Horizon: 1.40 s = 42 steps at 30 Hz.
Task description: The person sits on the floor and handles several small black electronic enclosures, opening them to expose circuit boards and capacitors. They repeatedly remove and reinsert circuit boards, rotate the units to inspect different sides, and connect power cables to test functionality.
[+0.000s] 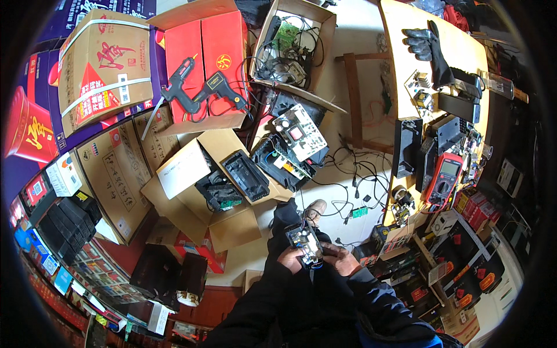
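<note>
Grips a bare circuit-board module (304, 239) between both hands, with left hand (290, 260) curled on its left edge and right hand (343, 260) pinching its lower right. Shows black casing (246, 175) ahead-left of left hand, red multimeter (445, 178) on bench (403, 26) ahead-right of right hand.

We see, at upper right, a red multimeter (444, 178) and a black glove (422, 46) on the pale worktop (406, 14); at upper left, two gun-shaped tools (180, 86) lying across a red box (219, 37), and beside it a strapped brown carton (107, 75); between these groups we note an open carton (327, 37) holding tangled cables (272, 66)
</note>
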Each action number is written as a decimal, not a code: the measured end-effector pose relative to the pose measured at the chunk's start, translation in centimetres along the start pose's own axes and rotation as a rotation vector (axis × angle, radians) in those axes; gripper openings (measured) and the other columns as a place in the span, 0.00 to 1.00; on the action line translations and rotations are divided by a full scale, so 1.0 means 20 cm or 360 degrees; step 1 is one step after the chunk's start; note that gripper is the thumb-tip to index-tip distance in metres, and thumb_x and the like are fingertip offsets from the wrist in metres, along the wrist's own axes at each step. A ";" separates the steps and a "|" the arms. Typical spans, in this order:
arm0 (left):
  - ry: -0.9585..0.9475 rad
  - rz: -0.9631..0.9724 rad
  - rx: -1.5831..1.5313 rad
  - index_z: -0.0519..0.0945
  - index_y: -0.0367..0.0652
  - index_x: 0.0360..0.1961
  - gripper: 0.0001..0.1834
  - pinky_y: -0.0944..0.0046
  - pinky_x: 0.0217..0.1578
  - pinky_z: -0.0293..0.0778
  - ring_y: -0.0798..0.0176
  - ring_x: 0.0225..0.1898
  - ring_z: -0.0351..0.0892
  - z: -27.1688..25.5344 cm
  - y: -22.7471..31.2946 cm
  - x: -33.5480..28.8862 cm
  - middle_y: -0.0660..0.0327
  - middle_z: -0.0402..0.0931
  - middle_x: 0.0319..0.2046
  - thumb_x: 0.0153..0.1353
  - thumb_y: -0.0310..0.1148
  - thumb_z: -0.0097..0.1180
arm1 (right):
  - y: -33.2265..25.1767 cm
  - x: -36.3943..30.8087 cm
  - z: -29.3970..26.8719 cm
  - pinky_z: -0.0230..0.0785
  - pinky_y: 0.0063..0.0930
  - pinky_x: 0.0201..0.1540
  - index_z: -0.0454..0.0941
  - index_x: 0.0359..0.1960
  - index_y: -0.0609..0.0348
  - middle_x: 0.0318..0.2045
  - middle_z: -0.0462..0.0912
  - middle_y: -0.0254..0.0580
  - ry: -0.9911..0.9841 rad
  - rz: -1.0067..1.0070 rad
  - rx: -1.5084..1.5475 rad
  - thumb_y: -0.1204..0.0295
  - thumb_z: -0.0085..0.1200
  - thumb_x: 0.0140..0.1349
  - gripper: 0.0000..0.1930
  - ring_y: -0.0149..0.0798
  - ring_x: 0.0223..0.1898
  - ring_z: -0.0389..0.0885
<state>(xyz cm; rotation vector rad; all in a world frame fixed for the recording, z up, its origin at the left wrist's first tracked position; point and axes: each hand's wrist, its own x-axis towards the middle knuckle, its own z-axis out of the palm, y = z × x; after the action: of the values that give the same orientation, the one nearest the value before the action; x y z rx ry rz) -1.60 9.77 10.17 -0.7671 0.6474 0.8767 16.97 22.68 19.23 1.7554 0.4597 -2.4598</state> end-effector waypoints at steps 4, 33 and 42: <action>0.0020 -0.0025 -0.0079 0.72 0.32 0.66 0.27 0.47 0.65 0.72 0.49 0.60 0.80 0.01 0.02 0.00 0.49 0.80 0.58 0.66 0.27 0.56 | -0.01 0.02 -0.01 0.69 0.29 0.66 0.66 0.73 0.65 0.62 0.81 0.45 -0.0069 -0.0033 -0.0180 0.86 0.50 0.70 0.29 0.35 0.63 0.78; 0.0084 0.0038 -0.0108 0.73 0.34 0.65 0.30 0.48 0.64 0.74 0.51 0.59 0.81 0.02 0.04 -0.02 0.51 0.82 0.57 0.61 0.24 0.62 | 0.01 0.03 0.04 0.71 0.29 0.64 0.68 0.72 0.65 0.60 0.83 0.49 0.0018 0.0062 -0.0046 0.85 0.50 0.70 0.27 0.36 0.60 0.80; 0.0174 -0.0001 -0.0180 0.73 0.36 0.65 0.26 0.47 0.63 0.75 0.52 0.59 0.80 -0.05 0.01 -0.04 0.53 0.80 0.58 0.64 0.20 0.58 | -0.36 0.25 -0.10 0.77 0.35 0.59 0.78 0.63 0.66 0.57 0.86 0.54 0.0325 -0.0320 -0.0880 0.70 0.59 0.71 0.21 0.42 0.56 0.86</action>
<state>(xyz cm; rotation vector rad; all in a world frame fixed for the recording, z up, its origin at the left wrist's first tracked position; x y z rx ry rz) -2.36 8.66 10.19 -0.9222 0.6983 0.8807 15.33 30.65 15.28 1.7733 1.2486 -1.9817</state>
